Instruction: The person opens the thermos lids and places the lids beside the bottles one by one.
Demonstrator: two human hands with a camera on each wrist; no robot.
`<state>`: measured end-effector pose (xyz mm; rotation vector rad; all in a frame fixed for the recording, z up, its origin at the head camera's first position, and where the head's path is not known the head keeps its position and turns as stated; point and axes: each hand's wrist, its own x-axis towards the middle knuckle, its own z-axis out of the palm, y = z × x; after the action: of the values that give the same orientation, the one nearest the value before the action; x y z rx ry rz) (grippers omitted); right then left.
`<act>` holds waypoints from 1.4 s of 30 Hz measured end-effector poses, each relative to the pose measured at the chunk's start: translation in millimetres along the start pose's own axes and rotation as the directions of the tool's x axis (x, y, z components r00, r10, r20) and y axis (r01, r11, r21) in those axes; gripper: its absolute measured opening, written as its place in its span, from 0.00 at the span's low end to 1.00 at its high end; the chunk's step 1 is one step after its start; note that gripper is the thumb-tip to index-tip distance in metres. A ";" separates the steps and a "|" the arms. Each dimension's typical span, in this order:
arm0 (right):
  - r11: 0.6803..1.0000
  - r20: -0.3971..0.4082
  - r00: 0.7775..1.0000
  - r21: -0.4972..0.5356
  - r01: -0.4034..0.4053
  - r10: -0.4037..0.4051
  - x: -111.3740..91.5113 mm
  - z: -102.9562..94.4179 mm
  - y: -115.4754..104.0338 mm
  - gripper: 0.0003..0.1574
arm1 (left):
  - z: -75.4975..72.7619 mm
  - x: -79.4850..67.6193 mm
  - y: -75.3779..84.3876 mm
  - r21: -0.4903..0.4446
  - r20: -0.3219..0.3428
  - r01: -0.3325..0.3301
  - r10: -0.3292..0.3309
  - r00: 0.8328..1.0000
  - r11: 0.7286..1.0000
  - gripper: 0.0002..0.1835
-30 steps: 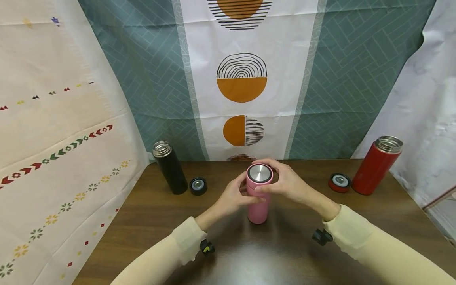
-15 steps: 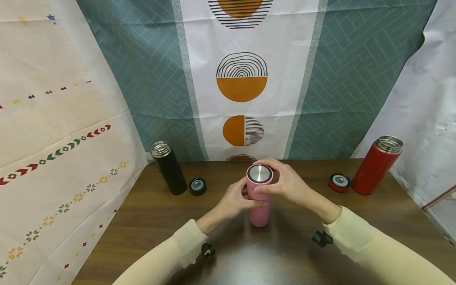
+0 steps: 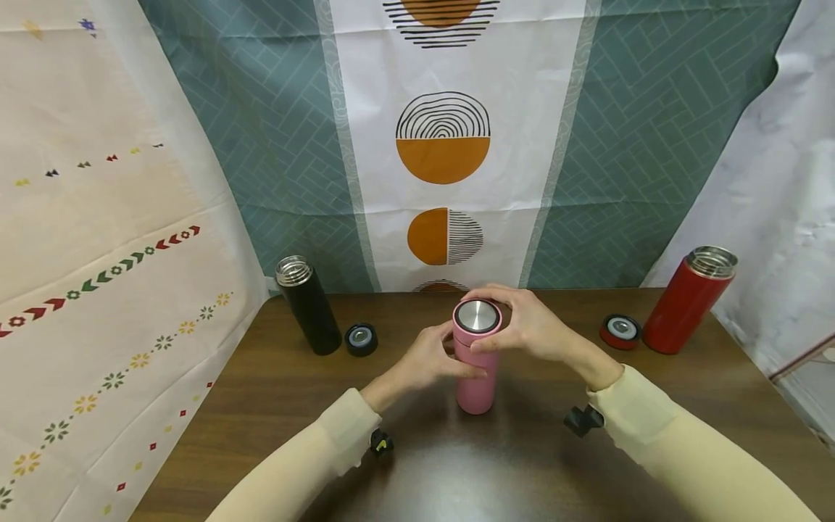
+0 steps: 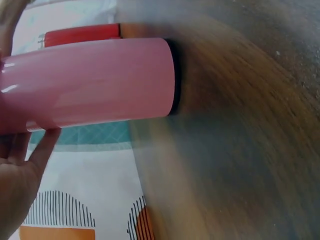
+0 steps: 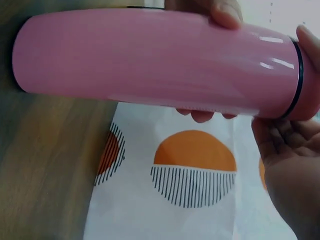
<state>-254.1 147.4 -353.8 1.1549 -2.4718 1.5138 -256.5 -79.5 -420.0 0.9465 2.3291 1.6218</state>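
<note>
A pink thermos bottle (image 3: 475, 388) stands upright near the middle of the table, its lid (image 3: 477, 317) with a silver disc on top. My left hand (image 3: 425, 359) holds the body from the left, fingers behind and thumb across the front. At the top, my right hand (image 3: 531, 326) grips the lid from the right. In the right wrist view, a thin black ring (image 5: 299, 80) shows between the bottle's body and lid. The black base (image 4: 175, 77) is close to the tabletop in the left wrist view; I cannot tell whether it touches.
An uncapped black thermos (image 3: 313, 315) stands at the back left, its black lid (image 3: 361, 339) beside it. At the back right are an uncapped red thermos (image 3: 685, 308) and its red lid (image 3: 620, 331). A patterned cloth (image 3: 443, 159) hangs behind the wooden table (image 3: 274, 420).
The pink bottle has shifted very slightly right and towards me. My right hand's fingers have turned a little around the lid, while both hands keep their hold.
</note>
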 end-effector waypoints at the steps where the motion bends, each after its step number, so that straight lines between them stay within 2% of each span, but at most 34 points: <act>1: 0.999 0.023 1.000 0.033 0.003 -0.004 0.7 -1.5 1.8 0.36 | -0.2 0.5 -0.9 -0.003 0.005 0.001 -0.001 1.000 1.000 0.36; 6: 0.988 0.144 0.989 0.154 -0.010 -0.012 1.7 -7.7 7.6 0.36 | 2.3 -2.1 -3.1 0.002 0.015 0.000 0.000 1.000 1.000 0.35; 10: 0.994 0.174 0.984 0.099 -0.041 0.023 -1.4 -9.1 2.5 0.39 | 6.6 -6.1 -1.8 0.012 -0.019 -0.019 0.019 1.000 1.000 0.35; 14: 0.995 0.120 0.990 -0.073 -0.068 0.077 -9.8 -10.1 -11.9 0.44 | 10.9 -8.2 -0.1 0.018 -0.063 -0.035 0.036 0.997 0.999 0.37; 17: 0.983 0.048 0.996 -0.170 -0.062 0.071 -14.1 -7.7 -22.5 0.43 | 12.7 -8.5 0.7 0.022 -0.084 -0.034 0.035 0.996 0.999 0.39; 22: 0.970 -0.050 0.999 -0.242 -0.024 0.012 -12.5 1.7 -31.0 0.43 | 12.5 -8.9 2.0 0.018 -0.084 -0.018 0.019 0.996 1.000 0.40; 25: 0.971 -0.051 0.999 -0.237 -0.023 0.011 -10.5 2.2 -31.2 0.40 | 12.8 -9.5 1.6 0.012 -0.077 -0.014 0.014 0.997 1.000 0.40; 29: 0.977 -0.012 0.999 -0.209 -0.033 0.031 -8.3 -0.7 -28.7 0.36 | 12.4 -10.1 1.7 0.003 -0.067 -0.012 0.012 0.998 1.000 0.39; 34: 0.984 0.098 0.995 -0.178 0.013 0.004 -1.5 -10.1 -25.3 0.33 | 10.5 -9.7 3.0 -0.006 -0.049 -0.016 0.015 0.999 1.000 0.38; 37: 0.992 0.192 0.981 -0.115 0.054 -0.032 4.1 -18.8 -20.0 0.34 | 9.9 -8.7 2.9 -0.002 -0.043 -0.013 0.013 0.999 1.000 0.37; 42: 0.998 0.303 0.953 -0.038 0.041 -0.027 9.3 -28.5 -16.2 0.37 | 11.5 -8.5 3.2 0.005 -0.058 -0.007 0.007 0.998 1.000 0.38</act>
<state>-261.0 160.0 -322.9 1.5157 -2.6371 1.3554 -243.2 -74.5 -423.7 0.9220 2.3708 1.6683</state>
